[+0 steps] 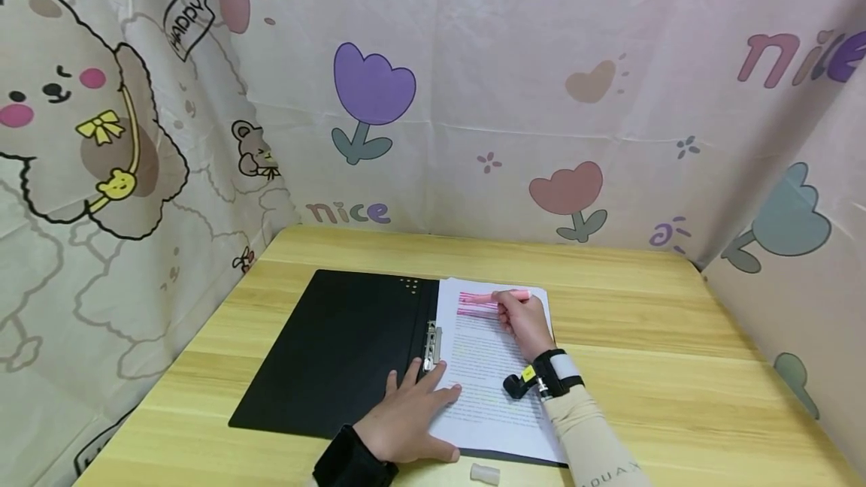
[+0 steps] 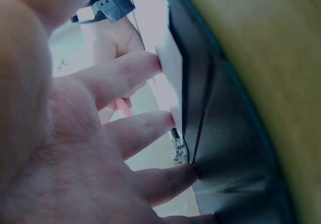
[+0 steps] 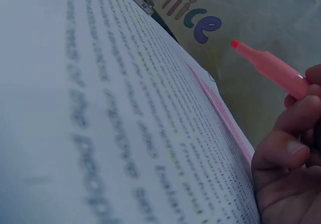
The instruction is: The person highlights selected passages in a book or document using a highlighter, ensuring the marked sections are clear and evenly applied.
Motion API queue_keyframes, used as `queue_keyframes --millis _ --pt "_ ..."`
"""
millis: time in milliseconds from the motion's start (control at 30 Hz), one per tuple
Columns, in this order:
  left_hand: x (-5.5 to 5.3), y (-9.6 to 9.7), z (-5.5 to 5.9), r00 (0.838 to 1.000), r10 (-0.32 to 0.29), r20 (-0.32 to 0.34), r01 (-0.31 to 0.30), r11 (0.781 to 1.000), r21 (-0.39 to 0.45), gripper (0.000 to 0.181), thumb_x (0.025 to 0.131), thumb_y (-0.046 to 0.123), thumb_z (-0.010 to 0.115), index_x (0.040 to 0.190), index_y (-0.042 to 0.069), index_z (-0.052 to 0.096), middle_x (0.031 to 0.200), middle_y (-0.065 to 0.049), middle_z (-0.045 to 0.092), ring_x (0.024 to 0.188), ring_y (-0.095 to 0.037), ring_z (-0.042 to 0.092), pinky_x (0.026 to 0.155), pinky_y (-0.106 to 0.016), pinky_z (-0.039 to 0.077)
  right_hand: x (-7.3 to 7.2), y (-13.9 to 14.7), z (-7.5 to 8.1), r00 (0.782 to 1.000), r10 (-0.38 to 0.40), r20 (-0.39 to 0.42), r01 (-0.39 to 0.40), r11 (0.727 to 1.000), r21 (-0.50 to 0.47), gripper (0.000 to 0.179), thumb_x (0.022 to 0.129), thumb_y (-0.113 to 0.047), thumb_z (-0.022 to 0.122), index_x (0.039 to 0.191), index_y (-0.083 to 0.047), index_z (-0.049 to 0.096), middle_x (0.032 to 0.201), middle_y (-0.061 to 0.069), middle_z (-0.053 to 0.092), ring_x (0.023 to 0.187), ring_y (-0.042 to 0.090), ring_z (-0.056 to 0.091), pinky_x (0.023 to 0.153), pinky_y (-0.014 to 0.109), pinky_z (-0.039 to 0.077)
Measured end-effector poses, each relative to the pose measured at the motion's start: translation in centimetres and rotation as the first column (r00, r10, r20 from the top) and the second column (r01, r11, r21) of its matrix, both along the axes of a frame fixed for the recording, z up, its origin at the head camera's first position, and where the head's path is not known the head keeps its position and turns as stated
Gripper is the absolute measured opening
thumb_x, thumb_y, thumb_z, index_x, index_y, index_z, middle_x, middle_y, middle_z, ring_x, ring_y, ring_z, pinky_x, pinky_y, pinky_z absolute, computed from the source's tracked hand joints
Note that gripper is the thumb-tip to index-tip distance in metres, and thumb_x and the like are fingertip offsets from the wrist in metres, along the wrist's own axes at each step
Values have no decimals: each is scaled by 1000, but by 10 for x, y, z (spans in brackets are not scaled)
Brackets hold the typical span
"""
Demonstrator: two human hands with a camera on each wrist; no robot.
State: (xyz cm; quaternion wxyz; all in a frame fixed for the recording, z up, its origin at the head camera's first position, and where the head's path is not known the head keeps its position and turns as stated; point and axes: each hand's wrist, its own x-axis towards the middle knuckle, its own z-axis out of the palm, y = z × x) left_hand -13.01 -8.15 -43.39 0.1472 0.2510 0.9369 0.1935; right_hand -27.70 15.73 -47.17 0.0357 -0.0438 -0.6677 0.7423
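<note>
Marker is showing its red tip to your right-wrist view, not left; your right hand is pinching it, left hand spreading its fingers.

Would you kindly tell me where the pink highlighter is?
In the head view, the pink highlighter is in the right hand, by pink lines near the printed page's top, right of the metal clip.

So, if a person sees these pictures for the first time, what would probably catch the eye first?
Probably the large black folder, open on the wooden table, with printed paper on its right side. Next, the pink highlighter in the right hand, over pink lines near the page's top. The big cartoon animal on the cloth at far left also stands out.
</note>
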Motion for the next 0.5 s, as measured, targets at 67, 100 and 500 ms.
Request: queue_keyframes --millis 67,100,500 --pt "0 0 0 1000 -1 -4 1 1000 2 81 81 57 83 150 23 58 166 -14 35 152 -51 20 111 -80 20 0 2 -2 998 -28 -58 35 991 131 26 92 -17 74 78 4 65 66 1 57 59 11 48 51 21 36" --pt "0 0 0 1000 -2 -8 2 1000 2 81 81 57 83 149 23 58 166 -14 35 152 -51 20 111 -80 20 0 3 -3 996 -27 -86 43 981 187 27 92 -18 74 79 4 67 68 1 58 62 12 49 54 22 38" --pt "0 1 1 1000 -7 -11 7 1000 2 80 81 57 82 149 23 58 165 -15 36 152 -51 21 110 -80 20 -1 7 -8 983 135 -123 -84 931 356 11 91 -16 77 88 -7 82 90 3 70 82 19 58 70 27 44"
